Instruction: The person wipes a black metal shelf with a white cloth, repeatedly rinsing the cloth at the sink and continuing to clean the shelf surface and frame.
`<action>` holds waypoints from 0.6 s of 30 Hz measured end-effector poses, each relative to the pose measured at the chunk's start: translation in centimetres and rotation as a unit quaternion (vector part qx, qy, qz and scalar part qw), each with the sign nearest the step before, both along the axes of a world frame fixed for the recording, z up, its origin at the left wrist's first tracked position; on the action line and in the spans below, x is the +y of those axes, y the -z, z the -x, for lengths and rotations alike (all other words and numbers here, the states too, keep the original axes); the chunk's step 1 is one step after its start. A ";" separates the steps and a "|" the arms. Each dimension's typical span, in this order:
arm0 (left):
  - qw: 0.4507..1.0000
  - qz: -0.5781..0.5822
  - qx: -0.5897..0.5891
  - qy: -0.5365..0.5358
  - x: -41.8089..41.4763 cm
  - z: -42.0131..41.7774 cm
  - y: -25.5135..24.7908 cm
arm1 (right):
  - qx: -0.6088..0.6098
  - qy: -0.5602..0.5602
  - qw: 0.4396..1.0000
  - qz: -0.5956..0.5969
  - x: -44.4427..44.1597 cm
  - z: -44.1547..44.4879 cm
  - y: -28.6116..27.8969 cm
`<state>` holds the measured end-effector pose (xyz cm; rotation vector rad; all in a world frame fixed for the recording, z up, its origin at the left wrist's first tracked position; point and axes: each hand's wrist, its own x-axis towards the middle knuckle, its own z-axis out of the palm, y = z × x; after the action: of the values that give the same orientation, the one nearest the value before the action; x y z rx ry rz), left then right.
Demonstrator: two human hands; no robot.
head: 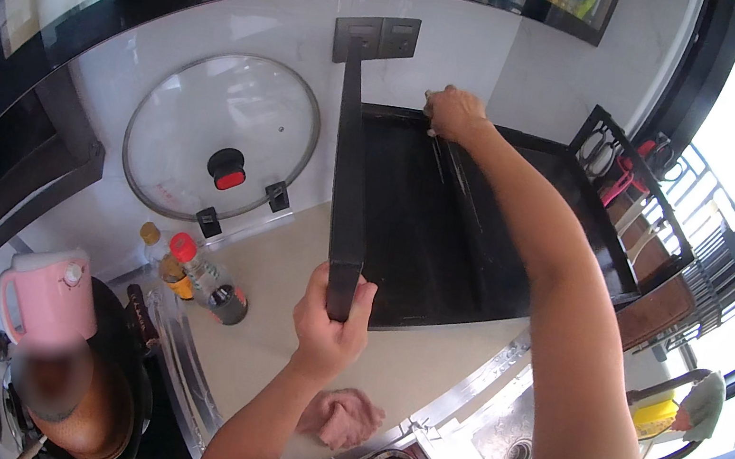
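My left hand (331, 328) grips the front end of the upright side panel (351, 198) of a black kitchen rack. The rack's dark shelf (431, 239) stretches out to the right of that panel, with pale streaks on its surface. At the shelf's back edge, my right hand (458, 114) is curled around a small pale thing, mostly hidden by the fingers; its kind is unclear. Below my left hand, a crumpled pink cloth (348, 417) lies on the beige countertop (274, 366).
A glass lid (225, 128) leans against the wall. Two bottles, one red-capped (208, 276), stand near a pink kettle (51, 295) and a dark pan (146, 396). A utensil holder (640, 193) flanks the shelf's right end; the sink (516, 426) is at lower right.
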<state>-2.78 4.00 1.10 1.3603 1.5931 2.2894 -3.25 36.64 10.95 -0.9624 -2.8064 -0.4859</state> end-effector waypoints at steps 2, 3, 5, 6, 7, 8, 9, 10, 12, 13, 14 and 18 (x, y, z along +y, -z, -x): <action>1.000 0.001 0.011 -0.001 0.2 -0.2 -0.1 | 0.009 -0.001 0.999 0.041 2.5 -0.1 1.6; 1.000 0.003 0.017 -0.004 0.2 -0.2 -0.2 | 0.035 -0.008 0.998 0.046 2.9 0.0 2.4; 1.000 0.006 0.005 0.013 0.5 -0.5 -0.2 | 0.034 -0.015 0.998 0.058 4.2 -1.1 3.3; 1.000 0.013 -0.002 0.011 0.3 -0.2 -0.1 | 0.006 -0.030 0.997 0.072 3.2 -0.9 3.2; 0.999 -0.004 0.032 0.004 0.3 0.2 0.1 | -0.020 -0.042 0.995 0.083 2.0 -1.1 2.6; 0.998 -0.021 0.066 -0.002 0.4 0.8 0.6 | -0.034 -0.061 0.994 0.081 0.7 -1.7 2.3; 0.994 -0.039 0.098 -0.009 0.3 1.1 0.9 | -0.049 -0.082 0.992 0.078 -1.1 -2.2 2.2; 0.997 -0.022 0.078 -0.008 0.1 1.0 0.7 | -0.064 -0.099 0.990 0.074 -2.9 -3.3 2.0; 0.997 -0.030 0.072 0.004 0.1 0.8 0.5 | -0.004 -0.102 0.983 0.153 -6.4 -6.8 1.4; 0.997 -0.034 0.069 0.011 0.3 0.8 0.5 | -0.005 -0.111 0.978 0.177 -7.6 -8.2 1.3; 0.992 -0.055 0.117 0.003 0.7 1.1 0.8 | -0.022 -0.108 0.976 0.190 -9.0 -9.5 1.2; 0.998 -0.045 0.026 0.045 0.5 0.4 0.4 | -0.055 -0.188 0.941 0.275 -14.9 -14.2 -1.2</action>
<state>-3.15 4.54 0.69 1.4919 1.4276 2.3169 10.96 21.71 12.12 -0.4363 -3.1854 0.3238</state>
